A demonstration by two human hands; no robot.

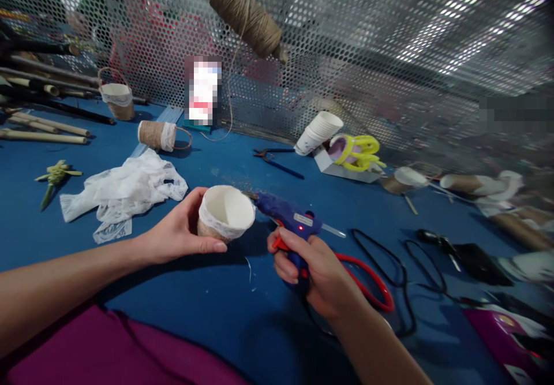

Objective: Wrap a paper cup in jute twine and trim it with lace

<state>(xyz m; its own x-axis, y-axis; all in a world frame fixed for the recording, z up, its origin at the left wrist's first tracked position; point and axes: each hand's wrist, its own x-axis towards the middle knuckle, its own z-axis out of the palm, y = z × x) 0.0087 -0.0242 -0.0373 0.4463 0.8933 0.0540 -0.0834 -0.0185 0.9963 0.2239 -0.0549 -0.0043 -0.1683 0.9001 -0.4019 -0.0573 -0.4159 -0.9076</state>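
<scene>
My left hand [190,232] is wrapped round a paper cup [227,215] covered with twine and a band of white lace below its rim. The cup tilts so that its white inside faces me. In my right hand [307,264] is a blue hot glue gun [285,209] with a red trigger and a lit red light. Its nozzle points left, close to the cup's far right rim; whether they touch I cannot tell. A clear glue stick [334,231] juts from the back of the gun. Left of the cup lies a crumpled heap of white lace [134,186].
Two twine-wrapped baskets, one upright [119,105] and one lying [156,135], are at the back left. Pincers [279,163], stacked paper cups [318,132] and a white tray [341,168] stand behind. Red-handled scissors [381,290] and a black cable [400,264] lie at right. A twine spool [246,12] hangs above.
</scene>
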